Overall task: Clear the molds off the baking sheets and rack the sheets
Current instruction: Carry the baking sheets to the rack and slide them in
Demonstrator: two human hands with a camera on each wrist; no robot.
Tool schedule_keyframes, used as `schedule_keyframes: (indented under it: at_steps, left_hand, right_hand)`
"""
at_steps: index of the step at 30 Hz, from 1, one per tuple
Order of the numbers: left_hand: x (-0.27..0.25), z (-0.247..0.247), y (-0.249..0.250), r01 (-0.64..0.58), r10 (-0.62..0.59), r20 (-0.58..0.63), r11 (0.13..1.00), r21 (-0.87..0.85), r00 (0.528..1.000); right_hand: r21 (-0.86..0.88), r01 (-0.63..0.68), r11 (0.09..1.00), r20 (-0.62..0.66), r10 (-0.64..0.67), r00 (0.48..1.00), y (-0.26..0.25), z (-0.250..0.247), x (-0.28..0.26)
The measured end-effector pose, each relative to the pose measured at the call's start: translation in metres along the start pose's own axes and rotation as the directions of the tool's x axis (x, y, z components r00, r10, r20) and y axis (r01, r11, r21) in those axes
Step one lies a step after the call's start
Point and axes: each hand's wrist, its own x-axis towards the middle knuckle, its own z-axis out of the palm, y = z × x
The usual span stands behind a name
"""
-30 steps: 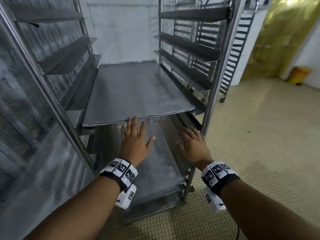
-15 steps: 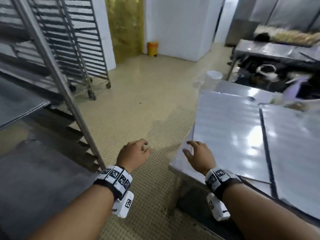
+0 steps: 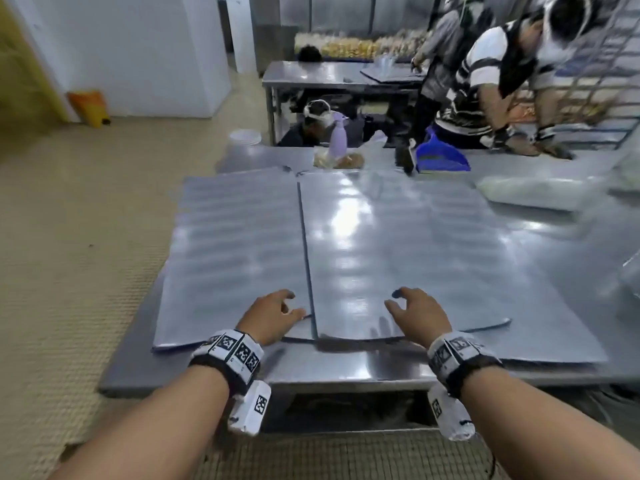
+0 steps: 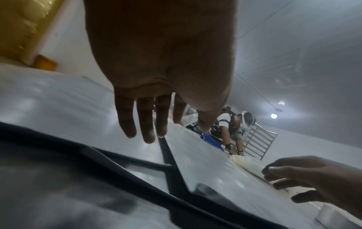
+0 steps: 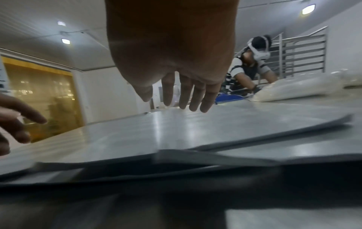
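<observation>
Two sheets side by side on the worktop (image 3: 346, 370), long axes running away from me, short edges at the near edge; a dark seam between them. The right sheet (image 3: 398, 244) lies straight ahead between my hands, its near corners overlapping the sheets under it; the left sheet (image 3: 235, 251) sits toward the worktop's left edge. No molds to be seen on either.

My left hand (image 3: 272, 318) hovers over the seam at the near edge, fingers loosely curled, gripping nothing; my right hand (image 3: 417, 315) hovers over the right sheet's near end, fingers spread, empty too. Hands well apart, roughly the sheet's width; both about equally near.

Judgement: right sheet goes next, lifted by its near short edge. Open floor to my left; bagged goods (image 3: 533, 192) and a blue dustpan (image 3: 441, 157) crowd the far right, people beyond.
</observation>
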Motion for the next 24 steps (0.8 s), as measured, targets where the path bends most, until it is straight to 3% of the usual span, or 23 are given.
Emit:
schedule_keyframes:
  at_steps: [4, 9, 18, 24]
  left_hand:
    - [0.033, 0.051, 0.036, 0.039, -0.044, 0.098, 0.998, 0.045, 0.994]
    - [0.069, 0.072, 0.048, 0.106, -0.113, 0.061, 0.989, 0.108, 0.992]
    - [0.141, 0.078, 0.051, 0.267, -0.268, -0.009, 0.956, 0.119, 0.963]
    - [0.201, 0.072, 0.055, 0.339, -0.333, -0.082, 0.939, 0.065, 0.939]
  right_hand:
    - [-0.020, -0.096, 0.995, 0.035, 0.097, 0.995, 0.080, -0.031, 0.016]
    - [-0.020, -0.176, 0.984, 0.065, 0.177, 0.982, 0.133, -0.058, 0.038]
    - [0.028, -0.262, 0.965, 0.117, 0.258, 0.959, 0.179, -0.077, 0.096]
    - [0.028, -0.274, 0.961, 0.169, 0.266, 0.949, 0.190, -0.080, 0.164]
